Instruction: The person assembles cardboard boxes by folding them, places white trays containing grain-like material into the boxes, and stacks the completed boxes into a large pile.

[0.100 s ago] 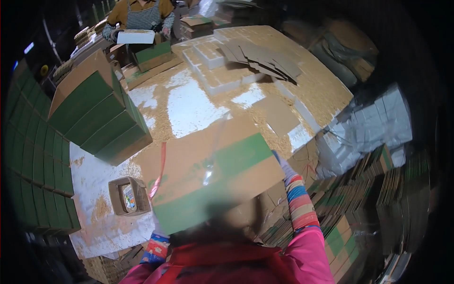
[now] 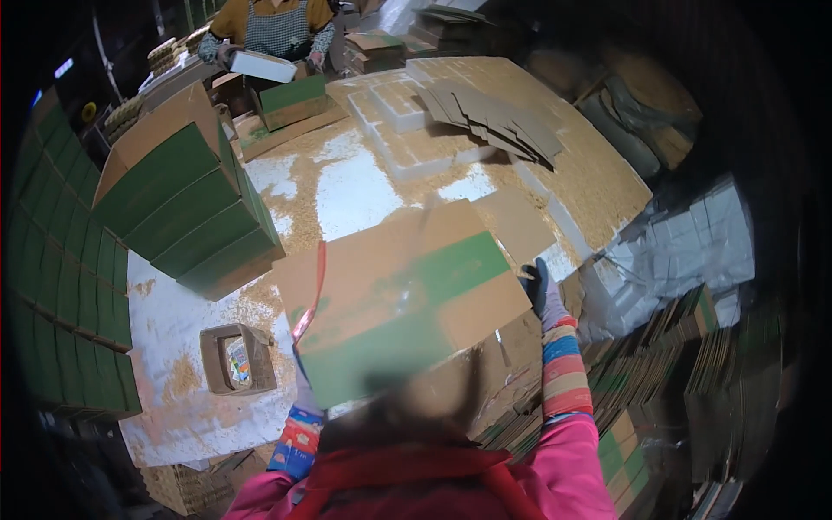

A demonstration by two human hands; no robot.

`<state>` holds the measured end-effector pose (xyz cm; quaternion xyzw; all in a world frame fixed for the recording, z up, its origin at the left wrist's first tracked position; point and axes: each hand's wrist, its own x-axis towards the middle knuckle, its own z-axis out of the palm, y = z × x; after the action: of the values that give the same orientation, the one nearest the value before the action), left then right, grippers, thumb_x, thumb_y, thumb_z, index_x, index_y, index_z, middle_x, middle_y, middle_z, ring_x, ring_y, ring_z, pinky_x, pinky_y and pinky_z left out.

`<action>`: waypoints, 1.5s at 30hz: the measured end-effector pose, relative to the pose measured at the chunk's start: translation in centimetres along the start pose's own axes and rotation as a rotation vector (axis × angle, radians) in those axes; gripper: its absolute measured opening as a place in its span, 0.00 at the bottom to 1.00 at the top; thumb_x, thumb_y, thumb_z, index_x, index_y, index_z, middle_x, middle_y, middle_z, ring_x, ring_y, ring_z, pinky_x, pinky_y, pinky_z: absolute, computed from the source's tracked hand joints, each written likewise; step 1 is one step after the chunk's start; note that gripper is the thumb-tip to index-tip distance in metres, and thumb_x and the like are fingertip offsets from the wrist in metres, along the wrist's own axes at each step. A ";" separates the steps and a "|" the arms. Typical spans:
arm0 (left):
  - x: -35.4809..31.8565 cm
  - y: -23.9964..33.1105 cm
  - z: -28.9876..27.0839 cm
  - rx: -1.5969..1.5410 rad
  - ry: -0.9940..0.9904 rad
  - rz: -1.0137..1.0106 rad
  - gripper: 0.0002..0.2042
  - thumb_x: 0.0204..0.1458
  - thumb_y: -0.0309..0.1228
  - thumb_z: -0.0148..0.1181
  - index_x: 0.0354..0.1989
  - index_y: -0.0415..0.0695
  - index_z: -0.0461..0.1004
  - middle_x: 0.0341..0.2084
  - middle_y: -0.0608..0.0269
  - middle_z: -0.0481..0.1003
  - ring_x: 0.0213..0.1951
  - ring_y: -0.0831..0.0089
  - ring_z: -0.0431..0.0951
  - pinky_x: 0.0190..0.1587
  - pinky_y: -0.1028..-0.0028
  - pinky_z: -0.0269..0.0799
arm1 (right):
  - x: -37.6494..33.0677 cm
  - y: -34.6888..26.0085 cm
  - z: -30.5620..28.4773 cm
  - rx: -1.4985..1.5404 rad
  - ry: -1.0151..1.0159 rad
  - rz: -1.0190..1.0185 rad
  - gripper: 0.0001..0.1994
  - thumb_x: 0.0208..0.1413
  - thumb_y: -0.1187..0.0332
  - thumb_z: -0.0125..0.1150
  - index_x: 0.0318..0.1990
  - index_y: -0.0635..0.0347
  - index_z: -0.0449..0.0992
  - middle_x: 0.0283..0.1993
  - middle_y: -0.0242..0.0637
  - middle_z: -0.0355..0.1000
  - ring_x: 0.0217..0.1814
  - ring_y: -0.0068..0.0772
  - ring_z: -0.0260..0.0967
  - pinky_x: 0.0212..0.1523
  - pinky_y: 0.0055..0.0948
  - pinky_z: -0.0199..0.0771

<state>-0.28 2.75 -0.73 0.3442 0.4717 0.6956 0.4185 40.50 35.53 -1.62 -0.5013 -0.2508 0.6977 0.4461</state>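
Observation:
A brown and green cardboard box [image 2: 381,303] lies before me, its broad printed face toward me. A red strip [image 2: 317,290] hangs over its left part. My left hand [image 2: 305,386], in a pale glove, grips the box's left edge, its fingers mostly hidden behind the cardboard. At the right edge is my right hand [image 2: 542,290], in a dark-palmed glove. Its fingers are apart and slightly bent next to the corner, with nothing visible between them. Striped sleeves cover both forearms. A blurred dark shape hides part of the box's near edge.
Nested green boxes [image 2: 195,208] stand at left, beside a small open carton [image 2: 238,360] holding colourful papers. Flat cardboard pieces [image 2: 490,121] lie on husk-covered white blocks [image 2: 416,156]. Across the table a person [image 2: 273,35] holds a white block. Folded cardboard [image 2: 641,373] is stacked at right.
The box has shifted slightly right in the view. My right hand has moved right and up along its edge, its fingers now showing. The person opposite has tilted the white block.

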 end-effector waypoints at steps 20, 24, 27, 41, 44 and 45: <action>14.3 0.4 13.1 0.528 0.409 -0.166 0.51 0.43 0.30 0.73 0.72 0.39 0.43 0.61 0.51 0.65 0.59 0.66 0.68 0.58 0.69 0.67 | 24.5 -12.1 31.7 -1.056 -0.517 -0.759 0.17 0.58 0.56 0.56 0.45 0.60 0.79 0.44 0.50 0.76 0.48 0.45 0.74 0.49 0.38 0.75; 13.5 -0.1 12.2 0.579 0.375 -0.134 0.49 0.45 0.30 0.72 0.73 0.40 0.43 0.61 0.53 0.65 0.59 0.68 0.67 0.59 0.70 0.67 | 17.0 -7.5 40.7 -0.974 -1.138 -0.677 0.13 0.62 0.61 0.53 0.47 0.58 0.77 0.42 0.47 0.77 0.42 0.39 0.76 0.43 0.36 0.77; 13.2 -0.9 11.9 0.610 0.455 -0.186 0.48 0.46 0.30 0.72 0.72 0.40 0.45 0.61 0.54 0.64 0.59 0.69 0.67 0.59 0.71 0.67 | 13.6 -2.5 38.4 -1.302 -1.780 -1.059 0.30 0.54 0.55 0.60 0.66 0.48 0.65 0.54 0.50 0.72 0.58 0.48 0.69 0.60 0.36 0.67; 13.2 -1.1 11.5 0.361 0.412 -0.215 0.41 0.47 0.28 0.71 0.67 0.36 0.52 0.55 0.55 0.70 0.53 0.71 0.72 0.54 0.73 0.71 | 18.7 -25.8 13.6 0.194 -0.552 -0.606 0.16 0.63 0.59 0.53 0.52 0.59 0.73 0.19 0.19 0.55 0.16 0.15 0.51 0.17 0.19 0.54; 16.9 1.5 10.7 1.125 0.624 -0.496 0.41 0.50 0.32 0.69 0.69 0.34 0.50 0.61 0.48 0.64 0.57 0.65 0.69 0.55 0.69 0.71 | 12.2 -26.7 -8.6 -0.570 0.297 -0.987 0.16 0.64 0.65 0.51 0.53 0.67 0.73 0.37 0.37 0.73 0.33 0.22 0.65 0.30 0.31 0.69; 19.4 2.6 10.1 0.892 0.713 -0.164 0.39 0.53 0.34 0.66 0.69 0.34 0.51 0.64 0.45 0.61 0.62 0.62 0.65 0.60 0.68 0.64 | 9.1 -23.5 -14.3 -0.804 0.482 -1.125 0.18 0.63 0.63 0.53 0.52 0.68 0.73 0.39 0.42 0.75 0.38 0.35 0.72 0.35 0.41 0.73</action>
<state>-0.15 23.54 6.60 0.1940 0.8565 0.4677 0.1004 61.49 53.28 7.51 -0.5614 -0.6017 0.0876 0.5613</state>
